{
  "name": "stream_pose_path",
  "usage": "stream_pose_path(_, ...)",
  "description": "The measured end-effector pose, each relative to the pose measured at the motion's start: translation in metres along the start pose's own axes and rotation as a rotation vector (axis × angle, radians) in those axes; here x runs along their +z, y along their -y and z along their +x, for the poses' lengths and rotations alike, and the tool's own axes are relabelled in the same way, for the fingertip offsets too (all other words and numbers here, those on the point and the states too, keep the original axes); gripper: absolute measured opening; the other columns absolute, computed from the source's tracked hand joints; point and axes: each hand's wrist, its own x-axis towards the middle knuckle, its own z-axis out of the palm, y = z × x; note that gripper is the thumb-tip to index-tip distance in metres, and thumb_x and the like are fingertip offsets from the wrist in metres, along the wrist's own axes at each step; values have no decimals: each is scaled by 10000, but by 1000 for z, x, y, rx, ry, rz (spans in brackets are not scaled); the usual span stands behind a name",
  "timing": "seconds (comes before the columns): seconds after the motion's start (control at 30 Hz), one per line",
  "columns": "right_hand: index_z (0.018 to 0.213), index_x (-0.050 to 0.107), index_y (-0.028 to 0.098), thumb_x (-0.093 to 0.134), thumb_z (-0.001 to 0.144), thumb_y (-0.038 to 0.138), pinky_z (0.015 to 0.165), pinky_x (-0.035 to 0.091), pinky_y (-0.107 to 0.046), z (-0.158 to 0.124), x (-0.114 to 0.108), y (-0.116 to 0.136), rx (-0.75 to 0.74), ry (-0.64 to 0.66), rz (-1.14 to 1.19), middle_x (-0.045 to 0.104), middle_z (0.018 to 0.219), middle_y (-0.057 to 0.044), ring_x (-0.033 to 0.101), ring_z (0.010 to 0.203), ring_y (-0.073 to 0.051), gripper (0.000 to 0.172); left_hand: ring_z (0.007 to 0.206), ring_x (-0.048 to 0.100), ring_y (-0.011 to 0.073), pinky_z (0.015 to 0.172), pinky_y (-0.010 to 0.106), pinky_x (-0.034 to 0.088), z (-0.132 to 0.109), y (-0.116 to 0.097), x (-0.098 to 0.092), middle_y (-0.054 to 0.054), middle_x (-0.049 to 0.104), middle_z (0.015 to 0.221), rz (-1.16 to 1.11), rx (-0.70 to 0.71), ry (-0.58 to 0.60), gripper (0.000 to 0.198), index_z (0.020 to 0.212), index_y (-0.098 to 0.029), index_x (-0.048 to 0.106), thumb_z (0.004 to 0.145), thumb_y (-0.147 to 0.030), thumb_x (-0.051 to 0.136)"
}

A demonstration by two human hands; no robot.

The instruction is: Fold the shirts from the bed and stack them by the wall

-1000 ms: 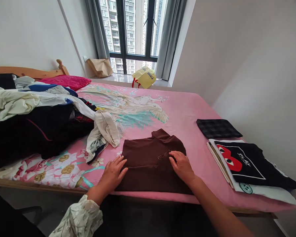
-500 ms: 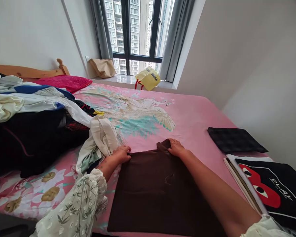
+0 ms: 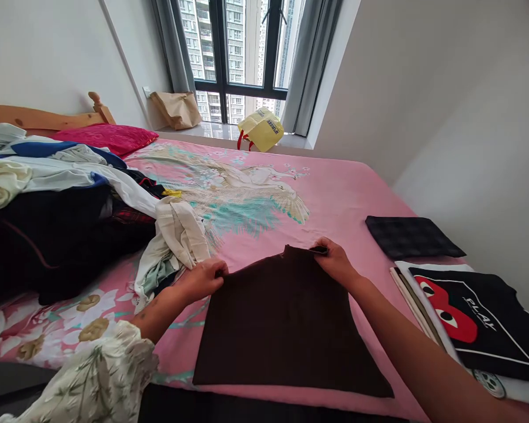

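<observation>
A dark brown shirt (image 3: pixel 282 329), folded into a broad panel, is stretched between my hands over the near side of the bed. My left hand (image 3: pixel 207 277) pinches its upper left corner. At the upper right, beside the collar, my right hand (image 3: pixel 332 258) grips the edge with the thumb underneath or behind, which I cannot make out. The far edge is lifted a little; the bottom edge hangs low near the bed's front. A cream garment (image 3: pixel 183 229) lies close to my left hand.
Heaped clothes (image 3: pixel 66 229) cover the left of the bed (image 3: pixel 335 194). On the right lie a folded dark checked garment (image 3: pixel 412 237) and a stack topped by a black PLAY shirt (image 3: pixel 480 323). A yellow bag (image 3: pixel 262 130) and a paper bag (image 3: pixel 176 110) stand by the window.
Both hands have raised the brown shirt's far edge off the bed and tightened it. My right hand has moved slightly right, and the shirt's bottom edge has come into full view.
</observation>
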Motion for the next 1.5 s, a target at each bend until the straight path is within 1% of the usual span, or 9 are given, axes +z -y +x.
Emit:
stream_pose_path(0.13,909,619,223,539,735,194,752,484,-292,-78,-20,14,-106,82,15,664,879,-10,614,823,-170,194,894,558,182,857,327,409,-50,-8,23,30,649,874,179,229,-71,312,831,-225,655,680,-55,442)
stream_pose_path(0.33,877,644,247,452,676,74,1046,336,-484,-158,-2,-13,-188,157,-158,694,961,-19,625,965,-203,327,1041,556,184,932,348,422,-82,1,50,40,636,1095,233,260,-102,460,1026,-265,671,739,-28,400)
stream_pose_path(0.57,983,638,248,457,757,162,1037,345,-486,-160,-7,2,-102,42,-128,684,1001,-23,617,980,-204,302,1244,459,224,1060,439,351,-99,-32,63,63,581,1271,258,327,-223,384,1177,-231,596,837,-163,429)
stream_pose_path(0.8,1041,640,235,454,870,346,824,500,-337,-139,-19,31,-24,32,-10,688,960,-25,632,880,-197,276,1263,446,161,1119,338,288,-79,-129,118,48,575,1293,137,736,-16,386,1219,-220,564,892,-164,367)
stream_pose_path(0.93,1045,631,240,430,893,344,858,486,-355,-131,-24,41,-64,4,-23,680,974,-33,621,911,-196,273,1335,336,260,1141,469,187,-50,-156,143,114,499,1364,163,536,-80,452,1294,-175,499,870,-326,458)
stream_pose_path(1.1,1023,629,246,456,844,200,1020,374,-456,-151,-19,33,-235,13,-149,686,1008,-36,613,977,-196,253,1267,387,366,1045,532,279,-37,-146,158,164,461,1382,176,197,-108,741,1358,-179,428,739,-561,570)
stream_pose_path(1.2,1005,645,237,475,763,92,1046,345,-481,-179,-8,18,-332,110,-285,679,1059,-37,583,1068,-204,329,1267,399,347,1041,489,275,-38,-142,161,191,489,1351,194,155,-101,752,1369,-139,411,771,-585,503)
stream_pose_path(1.37,1141,609,217,468,768,75,1069,310,-498,-216,2,15,-299,139,-400,572,1270,-70,465,1237,-236,422,1231,439,325,1044,483,245,-46,-140,155,161,541,1305,268,165,-106,674,1372,-175,409,814,-552,441)
stream_pose_path(1.5,1080,627,240,466,840,181,1031,359,-447,-216,-10,18,-249,51,-301,643,1134,-57,545,1122,-215,295,1206,450,342,1025,554,240,-62,-110,139,162,549,1286,373,66,-150,653,1310,-155,477,816,-579,420)
